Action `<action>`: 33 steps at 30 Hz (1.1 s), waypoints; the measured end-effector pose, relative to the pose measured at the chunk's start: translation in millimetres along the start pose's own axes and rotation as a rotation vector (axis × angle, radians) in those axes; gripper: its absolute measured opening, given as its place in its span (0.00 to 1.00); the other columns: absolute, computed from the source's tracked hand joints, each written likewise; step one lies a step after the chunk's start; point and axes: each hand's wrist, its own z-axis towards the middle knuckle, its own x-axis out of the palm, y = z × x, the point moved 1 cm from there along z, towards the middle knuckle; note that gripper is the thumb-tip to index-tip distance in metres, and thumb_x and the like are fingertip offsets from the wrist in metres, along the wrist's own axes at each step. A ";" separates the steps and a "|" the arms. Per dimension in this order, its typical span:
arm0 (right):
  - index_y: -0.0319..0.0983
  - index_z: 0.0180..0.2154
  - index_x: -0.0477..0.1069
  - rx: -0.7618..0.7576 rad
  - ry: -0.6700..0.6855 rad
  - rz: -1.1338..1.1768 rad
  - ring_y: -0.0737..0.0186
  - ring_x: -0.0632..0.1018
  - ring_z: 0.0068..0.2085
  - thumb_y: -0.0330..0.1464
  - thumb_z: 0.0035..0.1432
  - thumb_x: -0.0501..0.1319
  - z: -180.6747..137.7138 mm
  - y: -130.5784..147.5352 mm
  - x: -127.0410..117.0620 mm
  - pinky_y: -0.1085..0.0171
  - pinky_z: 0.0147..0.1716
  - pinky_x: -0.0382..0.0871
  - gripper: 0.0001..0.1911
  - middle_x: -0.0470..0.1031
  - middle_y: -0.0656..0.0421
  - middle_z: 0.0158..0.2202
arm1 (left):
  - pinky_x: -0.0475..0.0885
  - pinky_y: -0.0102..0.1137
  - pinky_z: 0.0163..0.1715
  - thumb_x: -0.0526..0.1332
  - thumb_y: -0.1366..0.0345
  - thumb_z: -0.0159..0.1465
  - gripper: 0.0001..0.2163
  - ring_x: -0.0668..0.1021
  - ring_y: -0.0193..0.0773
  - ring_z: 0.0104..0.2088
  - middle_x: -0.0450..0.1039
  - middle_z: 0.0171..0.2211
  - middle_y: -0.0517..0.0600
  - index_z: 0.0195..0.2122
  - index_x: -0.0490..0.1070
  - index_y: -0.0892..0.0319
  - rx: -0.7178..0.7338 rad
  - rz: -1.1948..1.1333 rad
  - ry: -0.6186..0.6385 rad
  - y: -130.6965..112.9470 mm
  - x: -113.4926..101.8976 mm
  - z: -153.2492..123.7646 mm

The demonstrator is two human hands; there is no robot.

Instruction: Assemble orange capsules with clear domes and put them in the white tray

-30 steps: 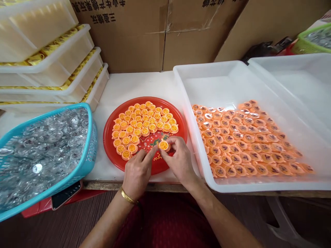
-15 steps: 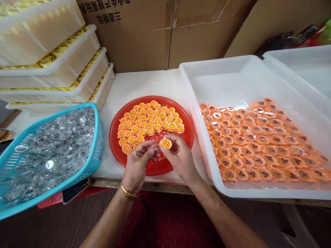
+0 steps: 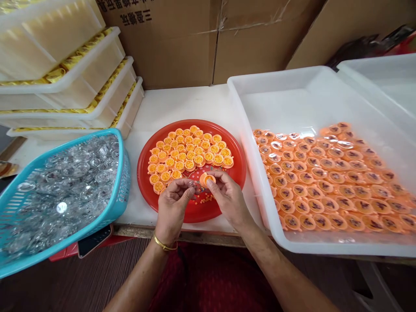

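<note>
Over the red round tray (image 3: 238,186) I hold a small orange toy cup (image 3: 204,178) in my right hand (image 3: 229,197). Its thumb lies across the cup's face and partly covers it. Close beside it, my left hand (image 3: 173,203) has curled fingers, with the thumb near the index finger. Whatever may be between those fingertips is too small to make out. Several similar orange cups (image 3: 190,155), filled with yellow-orange beads, stand packed together on the tray behind my hands. Loose orange beads (image 3: 206,198) lie on the tray under my hands.
A blue basket (image 3: 121,173) of clear plastic pieces (image 3: 74,186) stands at left. Behind it are stacked white crates (image 3: 107,93) with yellow items. At right, a white bin (image 3: 276,234) holds rows of orange cups with dark-printed tops (image 3: 315,190). Cardboard boxes (image 3: 175,47) stand behind.
The cup has tilted, and my right thumb has moved onto its face. The clear printed piece at my left fingertips no longer shows plainly there. The view has shifted slightly.
</note>
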 end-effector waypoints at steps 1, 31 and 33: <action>0.40 0.42 0.69 -0.002 -0.002 -0.035 0.62 0.78 0.39 0.40 0.59 0.59 0.6 0.3 -0.1 0.62 0.40 0.75 0.12 0.76 0.56 0.40 | 0.71 0.24 0.30 0.69 0.67 0.53 0.08 0.78 0.30 0.30 0.75 0.30 0.46 0.32 0.73 0.61 -0.042 -0.062 0.000 -1.0 0.4 0.1; 0.41 0.43 0.71 -0.007 0.018 -0.069 0.58 0.78 0.41 0.42 0.62 0.56 -0.5 -0.6 -0.9 0.60 0.38 0.76 0.15 0.76 0.54 0.45 | 0.68 0.19 0.20 0.66 0.71 0.57 0.03 0.75 0.27 0.24 0.74 0.26 0.47 0.31 0.73 0.65 -0.420 -0.528 -0.032 1.4 6.6 2.4; 0.40 0.44 0.71 -0.006 0.015 -0.070 0.59 0.78 0.39 0.42 0.61 0.57 -1.0 0.0 -0.5 0.61 0.38 0.76 0.14 0.77 0.54 0.42 | 0.67 0.19 0.20 0.67 0.70 0.55 0.05 0.74 0.27 0.23 0.73 0.26 0.47 0.31 0.73 0.65 -0.402 -0.519 -0.025 1.8 5.3 2.1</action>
